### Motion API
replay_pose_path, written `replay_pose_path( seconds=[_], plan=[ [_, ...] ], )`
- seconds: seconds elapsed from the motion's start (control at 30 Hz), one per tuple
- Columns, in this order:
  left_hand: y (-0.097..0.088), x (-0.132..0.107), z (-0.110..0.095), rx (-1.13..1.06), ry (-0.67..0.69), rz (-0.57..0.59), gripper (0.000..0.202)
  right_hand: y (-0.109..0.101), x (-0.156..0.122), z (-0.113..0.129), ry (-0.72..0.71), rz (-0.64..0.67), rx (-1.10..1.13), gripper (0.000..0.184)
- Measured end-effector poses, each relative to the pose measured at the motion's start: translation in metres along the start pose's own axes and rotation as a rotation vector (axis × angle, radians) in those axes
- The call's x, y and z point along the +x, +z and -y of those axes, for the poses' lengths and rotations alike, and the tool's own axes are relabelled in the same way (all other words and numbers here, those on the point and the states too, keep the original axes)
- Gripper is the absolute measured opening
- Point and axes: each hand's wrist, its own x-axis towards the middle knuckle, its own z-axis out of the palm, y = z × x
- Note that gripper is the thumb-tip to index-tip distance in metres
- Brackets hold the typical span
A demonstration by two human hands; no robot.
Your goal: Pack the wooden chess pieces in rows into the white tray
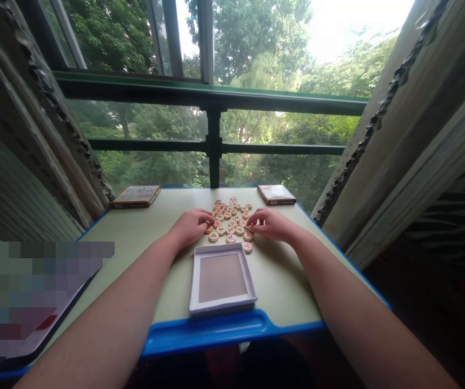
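Observation:
Many round wooden Chinese chess pieces, marked with red and dark characters, lie loosely grouped on the pale table. My left hand rests at the left edge of the group, its bent fingers apart and touching the outer pieces. On the opposite side, my right hand reaches in with curled, parted fingers, the tips against pieces at the right edge. No piece is visibly lifted by either hand. Closer to me, between my forearms, sits an open shallow white box with a brown inner bottom, nothing in it.
A flat wooden-edged box lies at the table's far left corner, and a similar flat box at the far right. The table has a blue rim with a moulded tray groove in front. Curtains and a window railing stand beyond.

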Motion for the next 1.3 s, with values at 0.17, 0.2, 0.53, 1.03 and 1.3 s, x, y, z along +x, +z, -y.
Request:
replay_pose_path(
  seconds=[0.17,0.2,0.53,1.03,1.3],
  plan=[
    [-0.001,0.0,0.001,0.015,0.012,-0.027,0.032,-0.002,0.001,-0.004,0.034,-0.006,0.0,0.015],
    [-0.001,0.0,0.001,0.021,0.007,-0.037,0.032,-0.004,0.0,-0.004,0.055,-0.014,-0.003,0.016],
    [0.002,-0.001,-0.011,0.024,0.055,-0.039,0.034,-0.009,-0.003,-0.009,0.189,0.122,0.033,0.035],
    [0.003,-0.002,-0.004,0.093,-0.021,-0.066,0.043,-0.011,-0.008,0.005,0.176,0.132,0.013,0.034],
    [0.003,0.004,0.005,0.169,-0.131,-0.098,0.044,-0.005,-0.002,-0.003,0.167,0.02,-0.024,0.024]
  ],
)
